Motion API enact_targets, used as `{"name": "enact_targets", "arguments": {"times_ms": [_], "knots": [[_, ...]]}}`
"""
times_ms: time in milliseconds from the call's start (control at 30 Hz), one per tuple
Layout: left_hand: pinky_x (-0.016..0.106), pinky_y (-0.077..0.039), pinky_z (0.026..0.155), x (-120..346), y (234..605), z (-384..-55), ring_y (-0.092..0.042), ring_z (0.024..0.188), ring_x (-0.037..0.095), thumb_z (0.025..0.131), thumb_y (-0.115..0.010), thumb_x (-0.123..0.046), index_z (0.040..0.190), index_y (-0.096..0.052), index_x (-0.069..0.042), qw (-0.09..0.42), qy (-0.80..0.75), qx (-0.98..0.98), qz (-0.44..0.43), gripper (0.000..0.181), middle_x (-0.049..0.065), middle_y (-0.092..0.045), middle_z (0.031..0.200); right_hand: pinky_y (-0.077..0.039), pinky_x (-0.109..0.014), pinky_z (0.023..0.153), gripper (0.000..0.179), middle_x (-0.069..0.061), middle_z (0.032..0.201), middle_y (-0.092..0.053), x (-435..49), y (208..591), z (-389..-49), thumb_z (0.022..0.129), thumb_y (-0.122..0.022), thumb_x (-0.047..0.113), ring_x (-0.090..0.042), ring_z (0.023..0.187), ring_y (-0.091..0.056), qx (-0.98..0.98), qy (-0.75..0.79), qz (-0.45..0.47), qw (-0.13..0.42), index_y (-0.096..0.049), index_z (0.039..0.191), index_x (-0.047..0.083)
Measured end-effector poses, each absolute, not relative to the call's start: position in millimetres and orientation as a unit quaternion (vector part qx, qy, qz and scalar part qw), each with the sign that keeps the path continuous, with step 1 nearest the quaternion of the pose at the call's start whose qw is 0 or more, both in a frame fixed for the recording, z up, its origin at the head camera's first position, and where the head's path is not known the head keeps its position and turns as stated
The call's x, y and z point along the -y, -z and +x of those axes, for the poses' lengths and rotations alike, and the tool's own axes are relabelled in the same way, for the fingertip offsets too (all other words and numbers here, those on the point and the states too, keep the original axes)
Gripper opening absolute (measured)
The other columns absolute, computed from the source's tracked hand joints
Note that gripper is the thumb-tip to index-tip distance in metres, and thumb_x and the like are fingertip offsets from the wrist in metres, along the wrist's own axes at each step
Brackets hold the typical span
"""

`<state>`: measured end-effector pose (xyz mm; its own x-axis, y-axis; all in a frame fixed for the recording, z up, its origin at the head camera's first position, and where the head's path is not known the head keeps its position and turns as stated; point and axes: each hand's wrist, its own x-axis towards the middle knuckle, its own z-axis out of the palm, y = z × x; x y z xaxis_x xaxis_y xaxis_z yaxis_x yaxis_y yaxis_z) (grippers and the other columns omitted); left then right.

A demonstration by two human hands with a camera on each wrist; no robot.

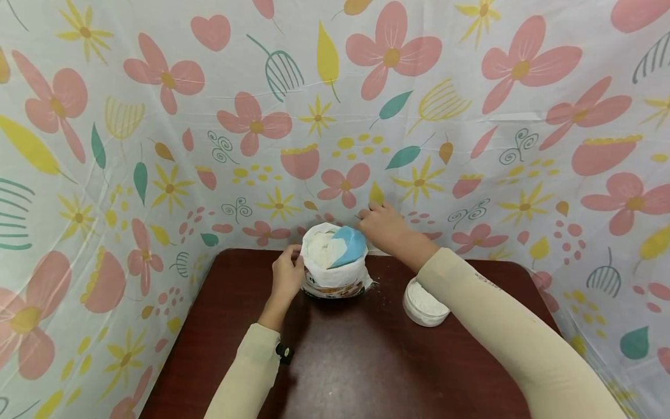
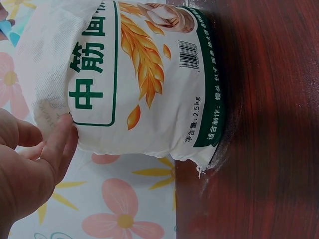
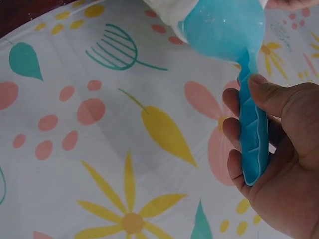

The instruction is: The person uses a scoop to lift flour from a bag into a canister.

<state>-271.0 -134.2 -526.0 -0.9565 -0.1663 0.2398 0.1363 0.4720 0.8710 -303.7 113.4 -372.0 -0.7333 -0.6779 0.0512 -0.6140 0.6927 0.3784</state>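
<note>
A white flour bag, its rim folded outward, stands near the table's far edge with white flour showing in its mouth. My left hand is at the bag's left side; in the left wrist view its thumb and fingers pinch the folded rim. A light-blue plastic scoop lies tilted in the bag's mouth, with flour against it. Behind the bag's right side, my right hand grips the scoop's handle, fingers curled round it in the right wrist view.
A round clear container of white powder stands to the right, partly under my right sleeve. White specks dot the dark reddish-brown table beside the bag. A flower-patterned cloth hangs behind and at both sides.
</note>
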Motion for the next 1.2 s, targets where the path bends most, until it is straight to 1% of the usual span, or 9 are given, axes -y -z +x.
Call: {"name": "enact_targets", "arguments": {"times_ms": [167,400,500,633,733,800,933,1067,1200], "knots": [[0.036,-0.064,0.068,134,525,-271,-0.07,0.078,0.024,0.104,-0.057,-0.003,0.128,-0.066,-0.001,0.148,0.516,0.844,0.01,0.026,0.017,-0.072,0.108,-0.045,-0.04,0.072,0.031,-0.006,0.114,-0.07,-126,374,-304,0.096,-0.072,0.007,-0.03,0.098,-0.059,0.916,0.146,0.352,0.122,-0.077,0.123,0.022],[0.037,-0.064,0.067,134,523,-270,-0.07,0.077,0.024,0.103,-0.058,-0.003,0.127,-0.067,-0.002,0.152,0.518,0.842,0.014,0.026,0.016,-0.073,0.107,-0.051,-0.043,0.078,0.03,-0.008,0.107,-0.07,-149,383,-305,0.093,-0.076,0.009,-0.032,0.095,-0.058,0.919,0.054,0.362,0.146,-0.077,0.122,0.017],[0.035,-0.064,0.067,134,524,-270,-0.071,0.076,0.024,0.103,-0.058,-0.003,0.127,-0.067,-0.003,0.151,0.517,0.842,0.016,0.025,0.016,-0.073,0.106,-0.054,-0.043,0.073,0.03,-0.008,0.104,-0.07,-158,391,-305,0.091,-0.079,0.012,-0.031,0.09,-0.058,0.912,0.025,0.372,0.174,-0.078,0.121,0.017],[0.034,-0.064,0.066,134,525,-270,-0.071,0.075,0.023,0.103,-0.058,-0.003,0.128,-0.067,-0.002,0.148,0.516,0.844,0.015,0.026,0.017,-0.073,0.105,-0.052,-0.041,0.065,0.03,-0.009,0.103,-0.072,-168,403,-302,0.09,-0.08,0.009,-0.031,0.083,-0.057,0.908,-0.018,0.372,0.192,-0.078,0.12,0.015],[0.035,-0.064,0.066,134,525,-270,-0.072,0.074,0.024,0.104,-0.057,-0.004,0.128,-0.067,-0.002,0.147,0.516,0.844,0.015,0.026,0.017,-0.072,0.104,-0.056,-0.044,0.071,0.029,-0.012,0.105,-0.074,-173,411,-300,0.09,-0.079,0.006,-0.033,0.089,-0.062,0.906,-0.056,0.368,0.201,-0.078,0.119,0.01],[0.036,-0.064,0.067,134,525,-269,-0.072,0.077,0.024,0.104,-0.057,-0.004,0.128,-0.067,-0.002,0.145,0.516,0.844,0.015,0.026,0.017,-0.072,0.106,-0.058,-0.05,0.081,0.029,-0.015,0.109,-0.074,-176,417,-297,0.09,-0.079,0.005,-0.037,0.097,-0.065,0.905,-0.089,0.363,0.201,-0.077,0.119,0.007],[0.037,-0.063,0.07,134,524,-268,-0.071,0.084,0.026,0.104,-0.056,-0.004,0.128,-0.067,-0.003,0.14,0.51,0.848,0.015,0.026,0.016,-0.072,0.108,-0.053,-0.059,0.096,0.031,-0.019,0.119,-0.073,-181,427,-291,0.091,-0.076,0.005,-0.042,0.11,-0.065,0.909,-0.149,0.339,0.189,-0.075,0.122,0.004],[0.037,-0.063,0.071,133,524,-268,-0.071,0.087,0.026,0.104,-0.056,-0.004,0.127,-0.067,-0.004,0.138,0.507,0.851,0.017,0.026,0.015,-0.072,0.109,-0.052,-0.056,0.098,0.032,-0.018,0.12,-0.073,-185,434,-286,0.094,-0.073,0.004,-0.04,0.11,-0.065,0.914,-0.186,0.315,0.176,-0.073,0.126,0.005],[0.037,-0.063,0.071,133,523,-268,-0.071,0.087,0.026,0.104,-0.056,-0.004,0.128,-0.067,-0.004,0.137,0.509,0.849,0.017,0.026,0.015,-0.072,0.109,-0.054,-0.05,0.087,0.033,-0.016,0.114,-0.073,-187,441,-283,0.093,-0.073,0.003,-0.037,0.102,-0.064,0.908,-0.208,0.308,0.191,-0.074,0.126,0.006]]}}
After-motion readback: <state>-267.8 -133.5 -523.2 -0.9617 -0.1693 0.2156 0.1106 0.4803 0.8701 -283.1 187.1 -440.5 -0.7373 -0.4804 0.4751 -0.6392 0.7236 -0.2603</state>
